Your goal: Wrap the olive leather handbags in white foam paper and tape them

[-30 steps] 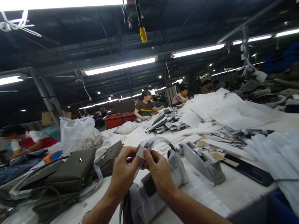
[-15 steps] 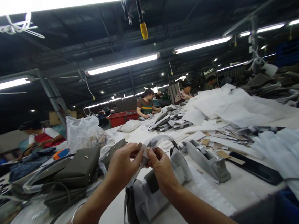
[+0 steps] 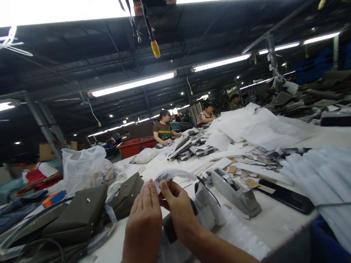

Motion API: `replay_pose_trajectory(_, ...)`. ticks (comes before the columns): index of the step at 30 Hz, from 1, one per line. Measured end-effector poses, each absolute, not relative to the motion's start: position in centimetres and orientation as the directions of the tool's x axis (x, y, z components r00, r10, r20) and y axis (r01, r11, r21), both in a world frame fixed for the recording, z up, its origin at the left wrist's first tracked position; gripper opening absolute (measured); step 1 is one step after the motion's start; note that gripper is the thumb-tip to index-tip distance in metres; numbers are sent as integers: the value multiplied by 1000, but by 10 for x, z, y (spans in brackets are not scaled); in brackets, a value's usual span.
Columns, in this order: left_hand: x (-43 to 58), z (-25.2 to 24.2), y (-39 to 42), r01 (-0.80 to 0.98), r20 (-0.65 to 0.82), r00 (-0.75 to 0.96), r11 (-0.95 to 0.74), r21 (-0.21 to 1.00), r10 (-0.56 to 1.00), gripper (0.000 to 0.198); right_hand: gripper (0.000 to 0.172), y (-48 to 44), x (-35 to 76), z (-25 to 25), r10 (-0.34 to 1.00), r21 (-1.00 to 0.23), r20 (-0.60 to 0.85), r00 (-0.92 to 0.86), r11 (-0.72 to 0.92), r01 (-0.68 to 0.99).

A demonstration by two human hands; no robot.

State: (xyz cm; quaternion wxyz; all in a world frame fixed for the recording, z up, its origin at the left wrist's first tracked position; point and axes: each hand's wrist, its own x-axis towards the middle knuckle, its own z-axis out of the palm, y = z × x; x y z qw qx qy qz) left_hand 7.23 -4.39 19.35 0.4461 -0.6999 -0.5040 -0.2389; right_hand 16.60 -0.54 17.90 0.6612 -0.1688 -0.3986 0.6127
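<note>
My left hand (image 3: pixel 144 223) is closed, its fingers straight and pressed together, against the wrapped bag handle (image 3: pixel 174 173). My right hand (image 3: pixel 180 212) pinches the same spot with thumb and fingers, where a small white piece (image 3: pixel 158 187) shows between the two hands. The handle has a clear, whitish sleeve and arcs rightward from my fingertips. Below it, a dark olive handbag (image 3: pixel 170 228) lies partly covered in white wrapping (image 3: pixel 207 210); my hands and wrists hide much of it. The exact grip of the left fingertips is partly hidden.
A grey tape dispenser (image 3: pixel 233 191) stands right of the bag, near a black flat bar (image 3: pixel 285 195). White foam tubes (image 3: pixel 329 192) are bundled at the right edge. Olive bags (image 3: pixel 75 214) lie left. White sheets (image 3: pixel 248 125) pile up farther back. Co-workers (image 3: pixel 164 128) sit beyond.
My left hand has turned, its back now towards me and its fingers straightened along the handle. Both hands stay together at the handle. The view has shifted somewhat to the right.
</note>
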Motion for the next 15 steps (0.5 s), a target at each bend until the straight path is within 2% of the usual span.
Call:
replay_pose_trajectory(4, 69, 187, -39, 941, 804, 338, -176, -289, 489, 59, 40, -5, 174, 177, 922, -752, 382, -59, 273, -600)
replay_pose_trajectory(6, 61, 193, -38, 943, 794, 314, -270, -195, 521, 55, 39, -3, 181, 177, 920, -741, 381, -91, 246, -625)
replay_pose_trajectory(7, 55, 200, -37, 940, 777, 284, -323, -110, 562, 50, 38, -2, 184, 178, 923, -735, 368, -113, 215, -643)
replay_pose_trajectory(9, 44, 216, -35, 904, 696, 202, -404, 138, 689, 46, 37, 0, 188, 180, 925, -744, 345, -159, 166, -647)
replay_pose_trajectory(12, 33, 237, -31, 745, 454, 143, -398, 536, 880, 56, 38, 2, 189, 183, 911, -777, 354, -210, 162, -608)
replay_pose_trajectory(13, 33, 241, -29, 692, 384, 132, -362, 625, 914, 56, 40, 4, 189, 184, 905, -784, 364, -218, 172, -596)
replay_pose_trajectory(15, 35, 244, -26, 630, 293, 74, -273, 727, 953, 54, 41, 9, 190, 183, 892, -811, 391, -228, 217, -543)
